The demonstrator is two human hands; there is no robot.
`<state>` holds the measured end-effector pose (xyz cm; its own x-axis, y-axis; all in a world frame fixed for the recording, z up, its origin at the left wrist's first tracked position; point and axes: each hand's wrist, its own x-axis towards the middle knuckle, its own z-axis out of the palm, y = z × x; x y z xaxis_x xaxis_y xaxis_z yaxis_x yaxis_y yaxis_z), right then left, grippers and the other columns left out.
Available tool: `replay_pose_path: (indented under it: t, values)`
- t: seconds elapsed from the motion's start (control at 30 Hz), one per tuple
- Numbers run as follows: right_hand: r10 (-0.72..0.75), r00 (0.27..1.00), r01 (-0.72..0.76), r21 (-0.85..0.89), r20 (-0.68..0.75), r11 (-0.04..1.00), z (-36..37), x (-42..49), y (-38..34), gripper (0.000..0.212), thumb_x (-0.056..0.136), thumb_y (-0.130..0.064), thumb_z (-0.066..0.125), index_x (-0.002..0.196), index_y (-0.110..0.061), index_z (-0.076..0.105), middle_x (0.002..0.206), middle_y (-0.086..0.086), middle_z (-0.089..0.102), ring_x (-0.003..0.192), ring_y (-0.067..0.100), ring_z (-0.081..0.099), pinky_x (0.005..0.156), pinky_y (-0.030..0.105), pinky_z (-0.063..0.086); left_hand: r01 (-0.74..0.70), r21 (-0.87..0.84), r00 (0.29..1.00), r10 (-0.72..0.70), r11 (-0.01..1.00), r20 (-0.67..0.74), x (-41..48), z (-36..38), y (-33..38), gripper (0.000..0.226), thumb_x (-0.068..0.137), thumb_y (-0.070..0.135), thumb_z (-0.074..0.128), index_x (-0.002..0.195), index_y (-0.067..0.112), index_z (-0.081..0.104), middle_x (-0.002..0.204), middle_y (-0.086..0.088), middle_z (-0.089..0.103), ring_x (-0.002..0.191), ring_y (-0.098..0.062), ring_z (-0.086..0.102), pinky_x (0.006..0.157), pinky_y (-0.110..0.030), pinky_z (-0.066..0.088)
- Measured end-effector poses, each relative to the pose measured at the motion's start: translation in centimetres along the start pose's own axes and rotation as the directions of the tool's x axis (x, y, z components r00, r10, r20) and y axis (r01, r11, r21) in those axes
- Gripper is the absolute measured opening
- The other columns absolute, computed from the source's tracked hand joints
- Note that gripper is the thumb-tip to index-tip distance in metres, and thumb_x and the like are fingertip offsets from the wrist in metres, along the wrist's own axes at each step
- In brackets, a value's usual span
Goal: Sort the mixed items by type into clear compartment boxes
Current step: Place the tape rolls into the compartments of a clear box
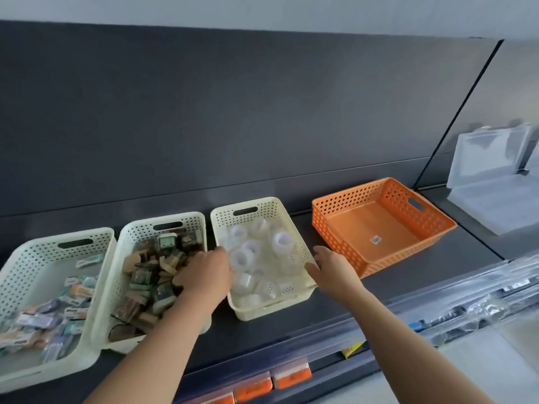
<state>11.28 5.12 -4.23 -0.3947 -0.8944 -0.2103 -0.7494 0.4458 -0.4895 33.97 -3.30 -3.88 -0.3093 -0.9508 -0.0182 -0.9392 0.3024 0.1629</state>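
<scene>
Three cream perforated baskets stand in a row on a dark shelf. The left basket (17, 275) holds small pastel packets (52, 316). The middle basket (137, 231) holds brown and green boxed items (145, 275). The third basket (291, 301) holds clear tape rolls (250, 252). My left hand (204, 275) lies across the rims between the middle and third baskets, fingers curled down among the brown items; what they grip is hidden. My right hand (329, 266) touches the third basket's right rim, its fingers relaxed and nothing in them.
An empty orange basket (437, 223) sits to the right of the third one. Clear plastic compartment boxes (490, 182) stand open at the far right. A dark back panel rises behind the shelf. Orange price tags (291, 377) line the shelf's front edge.
</scene>
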Motion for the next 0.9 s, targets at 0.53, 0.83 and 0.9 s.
replay_pose_path:
  t: [0.53,0.83,0.9]
  values:
    - [-0.028,0.987,0.085,0.36,-0.159,0.929,-4.8,-2.7,1.2,0.019,0.086,-0.01,0.049,0.074,0.002,0.058,0.058,0.006,0.047,0.049,0.018,0.037,0.048,0.028,0.025,0.008,-0.71,0.973,-0.168,0.704,-0.156,-1.9,-4.4,3.0,0.046,0.088,0.016,0.062,0.133,0.018,0.053,0.079,0.004,0.061,0.072,-0.01,0.058,0.062,-0.026,0.045]
    - [0.253,0.895,0.033,0.621,-0.368,0.783,-13.1,-9.8,3.7,0.019,0.089,-0.012,0.057,0.087,0.005,0.066,0.062,0.01,0.048,0.048,0.015,0.035,0.049,0.025,0.027,-0.157,-0.977,0.919,0.384,0.143,-0.091,-1.2,-9.4,11.9,0.048,0.088,0.059,0.053,0.134,0.059,0.038,0.136,0.01,0.053,0.13,-0.019,0.047,0.104,-0.05,0.04]
    - [0.3,0.865,0.021,0.626,-0.403,0.78,-14.1,-11.1,5.4,0.021,0.089,-0.014,0.057,0.089,0.005,0.067,0.061,0.011,0.045,0.045,0.014,0.031,0.048,0.024,0.025,-0.137,-0.988,0.862,0.501,0.075,-0.081,-1.6,-9.5,14.5,0.051,0.089,0.051,0.054,0.136,0.056,0.036,0.137,0.011,0.052,0.131,-0.02,0.047,0.104,-0.051,0.039]
